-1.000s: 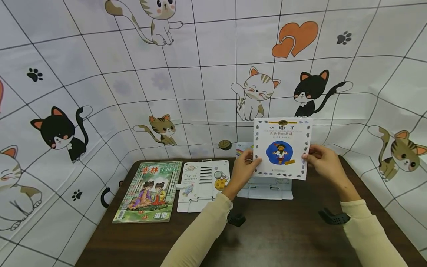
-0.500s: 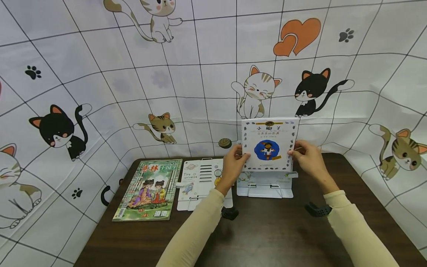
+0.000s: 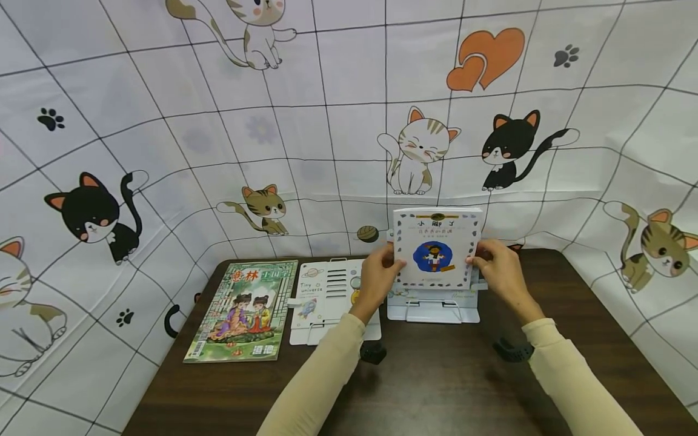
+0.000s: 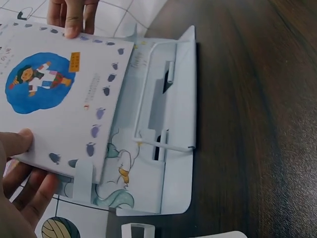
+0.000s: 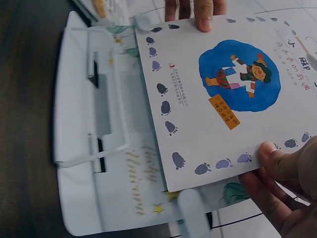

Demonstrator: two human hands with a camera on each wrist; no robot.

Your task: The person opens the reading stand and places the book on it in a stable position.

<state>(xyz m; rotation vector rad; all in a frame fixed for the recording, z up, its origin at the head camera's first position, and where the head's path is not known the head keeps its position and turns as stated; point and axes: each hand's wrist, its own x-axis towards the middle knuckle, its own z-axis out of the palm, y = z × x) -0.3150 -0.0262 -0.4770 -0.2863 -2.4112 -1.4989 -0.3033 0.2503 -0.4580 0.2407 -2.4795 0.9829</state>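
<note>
My left hand (image 3: 376,278) and right hand (image 3: 501,275) hold a thin white picture book (image 3: 435,266) by its two side edges, thumbs on the cover and fingers behind. A blue patch with a child figure marks the cover. The book leans in front of a raised white book stand (image 3: 425,313), its lower edge above the stand's ledge. Across that ledge runs a wire page holder (image 4: 142,94). In the left wrist view a side clip (image 4: 83,181) overlaps the book's lower corner. The other side clip (image 5: 193,210) lies right beside the opposite corner in the right wrist view.
Left of the raised stand, a second white book stand (image 3: 313,287) lies folded on the dark wooden table (image 3: 436,387). A green illustrated magazine (image 3: 245,321) lies at the far left. Cat-printed cloth (image 3: 349,139) hangs behind and around the table.
Both hands have brought the book leftward in front of the raised stand, then lowered it a little toward the ledge. The magazine and the folded stand have stayed in place.
</note>
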